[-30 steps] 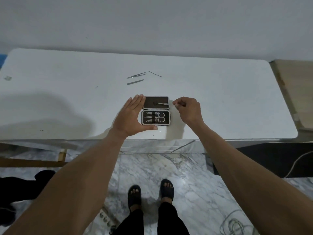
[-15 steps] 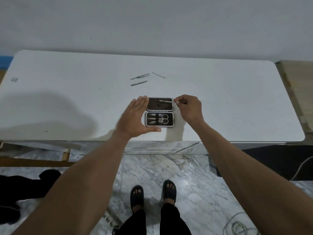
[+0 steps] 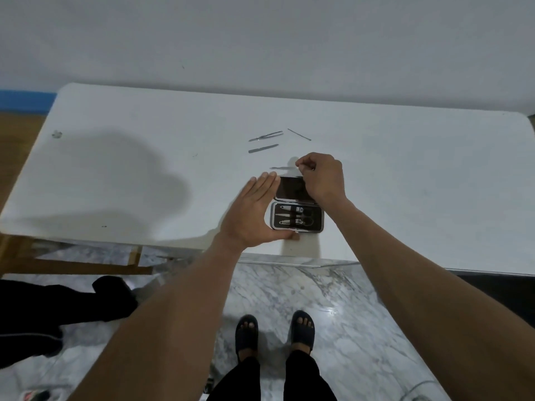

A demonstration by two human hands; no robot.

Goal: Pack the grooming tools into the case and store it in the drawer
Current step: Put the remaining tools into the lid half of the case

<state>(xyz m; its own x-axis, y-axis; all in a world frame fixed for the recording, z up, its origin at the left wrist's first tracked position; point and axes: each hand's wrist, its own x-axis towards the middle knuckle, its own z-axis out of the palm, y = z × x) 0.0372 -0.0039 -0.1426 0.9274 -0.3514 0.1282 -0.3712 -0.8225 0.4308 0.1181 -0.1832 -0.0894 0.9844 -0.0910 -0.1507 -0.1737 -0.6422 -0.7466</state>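
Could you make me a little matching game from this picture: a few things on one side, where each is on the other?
Things:
1. left hand
2. right hand
3. tweezers
4. scissors

Places:
A. lying loose on the far part of the table
B. strapped in the near half of the open case
C. flat against the case's left side
D. pinching a thin metal tool

Pairs: 1-C, 2-D, 3-A, 4-B

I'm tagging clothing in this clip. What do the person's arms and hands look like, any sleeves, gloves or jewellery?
Both forearms are bare up to the frame edge, with no sleeves in view. The left hand and right hand wear no gloves, and no rings, watch or bracelets show on the visible sides.
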